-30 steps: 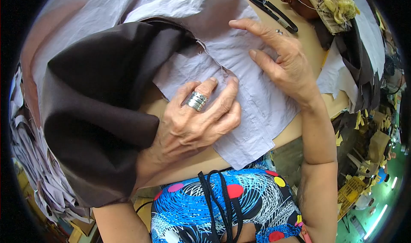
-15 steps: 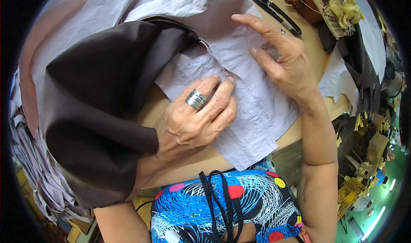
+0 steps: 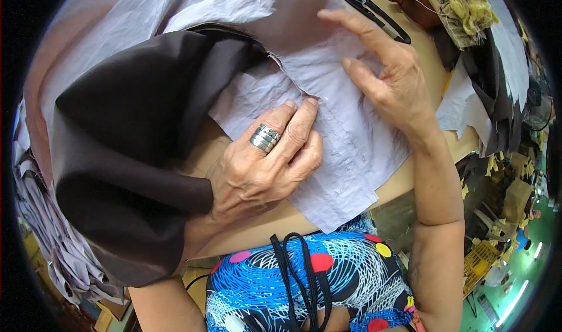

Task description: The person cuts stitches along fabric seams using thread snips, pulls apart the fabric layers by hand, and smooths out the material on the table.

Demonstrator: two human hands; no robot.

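Note:
A pale lavender cloth lies on the tan tabletop, with a seam running diagonally across it. My left hand, wearing wide silver rings, has its fingers bent and closed at this seam, gripping the cloth there; the thumb is hidden. Dark brown fabric is joined along the upper part of the seam and drapes over my left wrist and forearm. Above the cloth's right side is my right hand, its index finger and thumb apart with nothing visible between them. Black thread snips lie just beyond it.
A reddish-brown object and a pad with yellow thread scraps sit at the upper right. Cloth offcuts hang over the right table edge. Bundled grey strips hang at left. A yellow basket stands below right.
My right index finger has lifted slightly, and the hand has turned a little. My left hand has shifted very slightly left, still at the seam.

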